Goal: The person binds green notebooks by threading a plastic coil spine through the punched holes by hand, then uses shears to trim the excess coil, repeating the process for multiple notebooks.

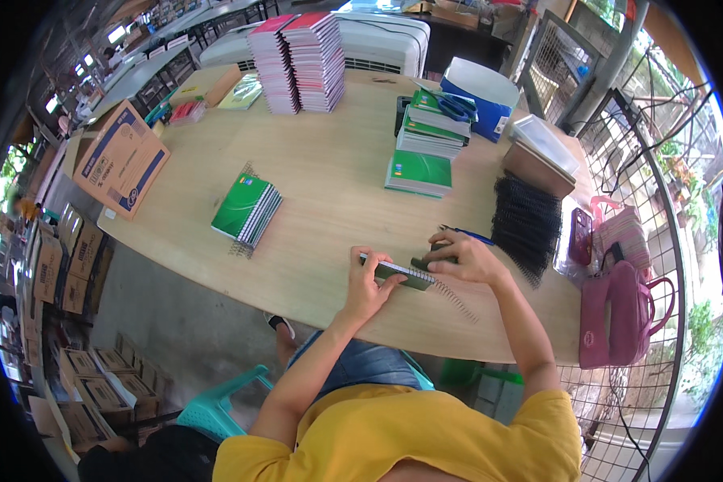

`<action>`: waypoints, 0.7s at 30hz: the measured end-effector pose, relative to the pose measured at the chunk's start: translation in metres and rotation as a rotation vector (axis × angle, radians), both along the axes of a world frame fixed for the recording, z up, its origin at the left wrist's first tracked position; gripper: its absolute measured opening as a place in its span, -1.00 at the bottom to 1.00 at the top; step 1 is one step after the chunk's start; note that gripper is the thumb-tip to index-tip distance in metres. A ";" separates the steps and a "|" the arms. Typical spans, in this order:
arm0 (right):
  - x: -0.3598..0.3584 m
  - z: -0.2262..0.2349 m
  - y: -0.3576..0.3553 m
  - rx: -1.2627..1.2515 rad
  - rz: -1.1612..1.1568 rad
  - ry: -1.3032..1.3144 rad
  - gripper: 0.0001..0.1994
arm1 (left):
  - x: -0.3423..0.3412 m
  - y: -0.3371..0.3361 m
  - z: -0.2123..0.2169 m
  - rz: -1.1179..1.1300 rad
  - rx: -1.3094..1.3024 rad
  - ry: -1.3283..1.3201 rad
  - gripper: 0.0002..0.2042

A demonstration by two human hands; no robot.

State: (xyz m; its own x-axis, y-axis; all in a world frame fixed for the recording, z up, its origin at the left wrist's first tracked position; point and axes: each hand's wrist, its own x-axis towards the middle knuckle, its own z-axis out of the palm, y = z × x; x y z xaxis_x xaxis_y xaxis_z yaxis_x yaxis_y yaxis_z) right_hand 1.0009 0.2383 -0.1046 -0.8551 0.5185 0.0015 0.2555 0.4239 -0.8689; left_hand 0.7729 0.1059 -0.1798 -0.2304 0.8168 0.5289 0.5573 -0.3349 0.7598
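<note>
My left hand (365, 287) grips a small notebook (402, 277) on edge near the front of the table, thumb on its near side. A dark spiral coil (458, 302) runs from the notebook's right end, partly along its punched edge, its loose end trailing toward me on the tabletop. Just right of the notebook, my right hand (472, 259) curls over a dark object (442, 255) close to the coil; its kind is mostly hidden by the fingers. A blue pen (477, 236) lies behind that hand. Leftward sits a stack of green spiral notebooks (245, 205), coils sticking out.
Green notebooks (420, 172) are piled at the back right, scissors (455, 106) on top. Black coils (526, 225) spill from a box (538, 170) on the right. A pink bag (618, 321) stands at the right edge. Tall red-covered stacks (317, 68) and a carton (122, 161) stand farther off.
</note>
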 end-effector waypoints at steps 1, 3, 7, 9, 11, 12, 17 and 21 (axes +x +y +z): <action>0.000 -0.003 0.003 0.064 -0.055 -0.047 -0.54 | 0.002 0.002 0.000 -0.008 0.006 0.003 -0.51; 0.003 -0.006 0.005 -0.117 0.028 0.104 -0.58 | 0.004 0.008 -0.002 -0.032 0.047 -0.009 -0.48; -0.009 -0.004 -0.004 0.033 0.011 -0.067 -0.57 | 0.005 0.007 -0.003 -0.066 0.047 0.018 -0.45; -0.002 -0.005 0.003 -0.282 0.097 0.241 -0.53 | 0.007 0.009 -0.001 -0.097 0.042 0.001 -0.48; -0.009 -0.003 -0.004 -0.085 0.016 -0.018 -0.54 | 0.006 0.006 -0.003 -0.109 0.029 -0.001 -0.49; -0.010 -0.004 -0.003 0.017 -0.017 -0.079 -0.54 | 0.007 0.005 -0.004 -0.112 0.026 0.004 -0.50; -0.022 0.008 -0.004 0.058 -0.007 -0.107 -0.60 | 0.002 0.006 -0.009 -0.163 0.007 -0.192 -0.55; -0.009 -0.003 0.004 -0.088 -0.038 0.163 -0.57 | -0.026 0.013 -0.017 -0.332 -0.216 -0.649 -0.71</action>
